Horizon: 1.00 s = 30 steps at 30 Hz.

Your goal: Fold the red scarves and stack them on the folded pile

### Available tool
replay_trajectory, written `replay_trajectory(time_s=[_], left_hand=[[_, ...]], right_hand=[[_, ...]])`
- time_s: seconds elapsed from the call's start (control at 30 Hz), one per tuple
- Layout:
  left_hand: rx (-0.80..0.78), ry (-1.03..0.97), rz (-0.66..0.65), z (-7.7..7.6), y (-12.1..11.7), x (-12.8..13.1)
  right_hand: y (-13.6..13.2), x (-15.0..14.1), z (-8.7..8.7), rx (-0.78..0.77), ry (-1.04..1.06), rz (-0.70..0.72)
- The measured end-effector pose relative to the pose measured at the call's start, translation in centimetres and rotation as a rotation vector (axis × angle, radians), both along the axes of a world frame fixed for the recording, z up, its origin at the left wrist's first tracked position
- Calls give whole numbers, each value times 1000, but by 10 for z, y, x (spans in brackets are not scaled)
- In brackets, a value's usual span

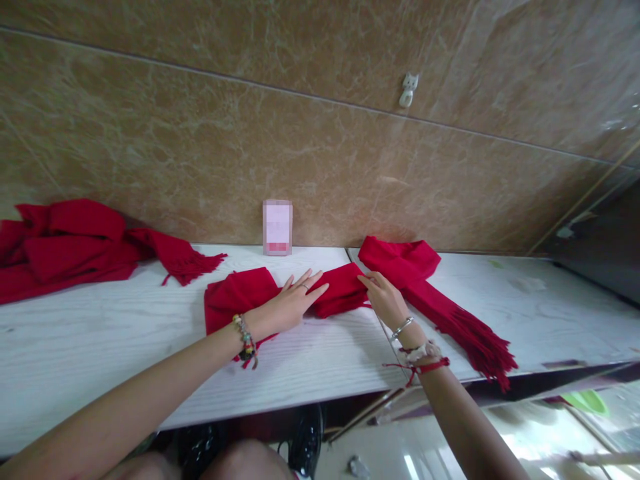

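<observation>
A brown wall [200, 133] backs the white table [320, 380]. On it, one red scarf [80, 240] lies left, another scarf [400, 263] right of the middle scarf [337, 293], where the left hand [295, 303] rests spread; the right hand [383, 293] touches its end, pinch unclear. Behind stands a blurred card [278, 227]; higher, a cat figure [409, 90].

White cat figure [408, 91], brown wall [200, 140], pale blurred card [277, 225]

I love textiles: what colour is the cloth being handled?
The cloth is red, clearest in head view.
</observation>
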<state>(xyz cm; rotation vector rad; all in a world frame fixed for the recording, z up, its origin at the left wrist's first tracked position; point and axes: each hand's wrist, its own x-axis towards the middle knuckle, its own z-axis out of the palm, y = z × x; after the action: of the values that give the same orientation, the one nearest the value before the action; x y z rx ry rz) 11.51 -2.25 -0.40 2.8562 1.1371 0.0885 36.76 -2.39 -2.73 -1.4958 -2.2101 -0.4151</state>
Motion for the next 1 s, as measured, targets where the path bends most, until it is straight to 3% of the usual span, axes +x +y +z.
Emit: replay_trajectory(time_s=[0.17, 0.3, 0.4, 0.5, 0.6, 0.67, 0.73, 0.83, 1.0], left_hand=[[-65, 95, 1, -11, -4, 1], [-21, 51, 16, -8, -8, 0], [-35, 34, 5, -2, -9, -2], [-84, 35, -5, 3, -8, -1], [-13, -59, 18, 4, -4, 8], [50, -113, 39, 1, -1, 16], [71, -126, 52, -5, 2, 23], [65, -110, 39, -17, 4, 27], [151, -91, -5, -30, 4, 25]], right_hand=[[3, -1, -14, -77, -14, 2], [2, 2, -16, -79, 20, 0], [1, 10, -2, -119, 36, 104], [4, 16, 22, -163, 102, 229], [15, 7, 46, -106, 225, 245], [26, -9, 51, -84, 245, 232], [37, -26, 44, -118, 180, 209], [53, -40, 18, -210, 56, 143], [64, -23, -17, -329, 89, 170]])
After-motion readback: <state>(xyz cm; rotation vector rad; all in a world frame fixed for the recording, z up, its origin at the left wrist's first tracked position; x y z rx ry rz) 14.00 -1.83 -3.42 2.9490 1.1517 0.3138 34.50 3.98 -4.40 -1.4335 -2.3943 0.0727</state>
